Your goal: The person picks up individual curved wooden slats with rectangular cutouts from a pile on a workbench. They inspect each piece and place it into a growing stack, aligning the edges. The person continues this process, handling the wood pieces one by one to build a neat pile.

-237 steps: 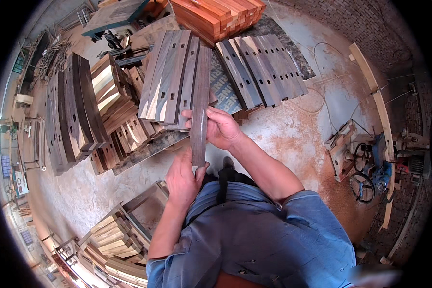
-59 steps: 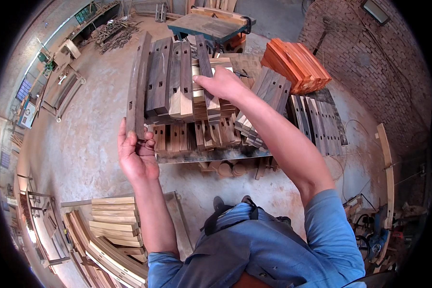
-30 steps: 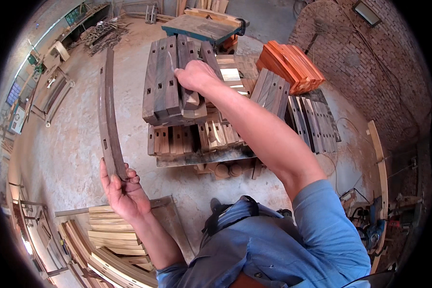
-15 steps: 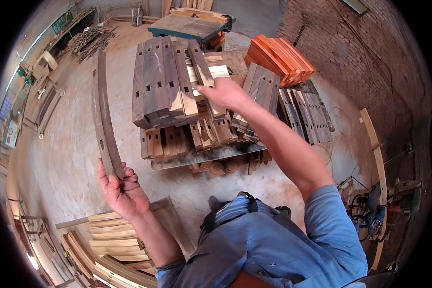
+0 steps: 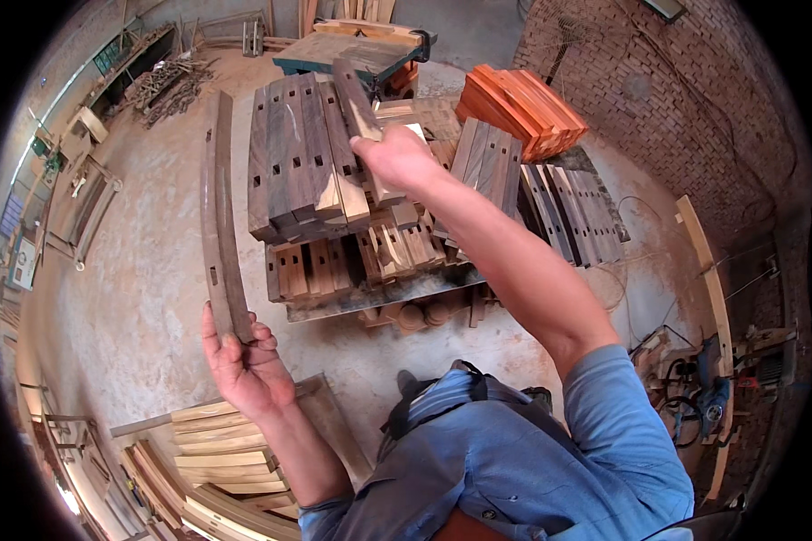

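My left hand [image 5: 248, 365] is closed round the lower end of a long, slightly curved dark wooden slat [image 5: 222, 216] with small mortise holes, which stands nearly upright left of the pile. Over the pile, my right hand [image 5: 397, 160] grips another wooden slat [image 5: 355, 97], dark with a pale streak, tilted with its far end raised. Beside it lies a stack of dark mortised slats [image 5: 296, 153], one slat showing a pale patch at its near end. Shorter mortised pieces [image 5: 316, 270] are packed below that stack. My right fingers are partly hidden behind the hand.
The pile rests on a low table [image 5: 361, 298]. To its right lie more dark slats [image 5: 573, 212] and a stack of orange-red pieces [image 5: 523, 108]. A teal-edged machine table [image 5: 347, 54] stands behind. Pale slats [image 5: 221, 442] lie at lower left; a long board [image 5: 708, 298] leans at right.
The slat in my right hand has shifted left, toward the dark stack, with its far end higher. My left hand and its slat have moved slightly right and nearer to me.
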The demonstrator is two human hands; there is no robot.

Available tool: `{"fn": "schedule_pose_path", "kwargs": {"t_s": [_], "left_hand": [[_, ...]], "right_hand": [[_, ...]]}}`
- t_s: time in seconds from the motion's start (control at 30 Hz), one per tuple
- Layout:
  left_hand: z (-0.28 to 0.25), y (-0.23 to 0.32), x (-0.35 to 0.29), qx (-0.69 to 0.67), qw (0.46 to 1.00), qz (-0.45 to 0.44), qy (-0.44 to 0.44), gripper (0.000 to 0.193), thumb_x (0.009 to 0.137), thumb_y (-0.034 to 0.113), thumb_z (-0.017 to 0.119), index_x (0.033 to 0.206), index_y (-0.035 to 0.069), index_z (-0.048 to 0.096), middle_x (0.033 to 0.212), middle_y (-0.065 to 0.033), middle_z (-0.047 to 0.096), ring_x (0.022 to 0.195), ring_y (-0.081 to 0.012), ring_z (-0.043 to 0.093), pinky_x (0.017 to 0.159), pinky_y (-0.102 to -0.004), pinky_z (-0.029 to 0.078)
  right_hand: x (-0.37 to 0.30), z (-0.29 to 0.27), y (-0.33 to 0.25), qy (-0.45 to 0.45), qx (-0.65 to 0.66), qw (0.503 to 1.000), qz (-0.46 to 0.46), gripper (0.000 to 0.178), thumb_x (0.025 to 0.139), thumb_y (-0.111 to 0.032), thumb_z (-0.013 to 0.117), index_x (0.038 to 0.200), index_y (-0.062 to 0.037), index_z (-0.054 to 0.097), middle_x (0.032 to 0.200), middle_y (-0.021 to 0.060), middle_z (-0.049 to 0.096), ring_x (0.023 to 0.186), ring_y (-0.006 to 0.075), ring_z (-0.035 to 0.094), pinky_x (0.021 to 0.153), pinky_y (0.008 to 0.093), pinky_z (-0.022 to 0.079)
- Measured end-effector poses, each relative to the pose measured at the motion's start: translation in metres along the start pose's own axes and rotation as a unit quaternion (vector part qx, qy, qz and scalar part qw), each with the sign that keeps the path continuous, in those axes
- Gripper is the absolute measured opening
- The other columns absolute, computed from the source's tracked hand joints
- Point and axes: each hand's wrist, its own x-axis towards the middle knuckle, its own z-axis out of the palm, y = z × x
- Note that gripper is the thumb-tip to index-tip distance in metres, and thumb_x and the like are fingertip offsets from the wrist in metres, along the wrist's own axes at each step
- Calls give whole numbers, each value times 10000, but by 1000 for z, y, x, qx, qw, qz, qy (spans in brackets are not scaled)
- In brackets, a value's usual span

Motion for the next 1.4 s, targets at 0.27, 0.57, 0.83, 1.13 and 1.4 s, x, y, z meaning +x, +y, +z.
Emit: {"fn": "schedule_pose_path", "kwargs": {"t_s": [0.27,0.57,0.83,1.13,1.4], "left_hand": [[4,0,-6,3,1000,0,-4,607,874,99,575,1433,-8,365,1015,-236,626,760,-251,644,649,-291,561],[6,-2,-5,4,1000,-13,-26,599,888,112,590,1435,8,369,1035,-231,619,767,-236,632,634,-274,541],[28,-20,7,1,998,-38,-42,567,908,104,570,1436,27,377,1063,-219,609,805,-233,614,654,-280,531],[41,-26,2,11,998,-45,-32,492,976,148,532,1438,52,393,1039,-210,610,777,-197,625,646,-254,538],[35,-24,1,17,998,-33,-50,497,962,146,548,1429,56,405,1044,-211,616,777,-207,624,660,-259,543]], "right_hand": [[5,24,-16,-30,-103,991,-74,660,891,-498,588,1006,149,654,1051,307,658,1045,403,639,927,427,480],[23,-16,63,4,81,991,-103,587,945,-454,554,1133,98,621,885,142,658,812,211,619,705,365,531],[-10,18,106,-136,296,938,116,607,970,-479,526,1207,79,536,1020,142,596,766,200,575,610,353,550],[2,28,110,-134,442,879,119,338,1006,-393,493,1137,-97,589,1055,92,630,813,188,567,568,360,470],[3,21,115,-136,479,859,121,327,1019,-380,477,1025,-72,588,811,51,608,598,151,546,426,289,400]]}}
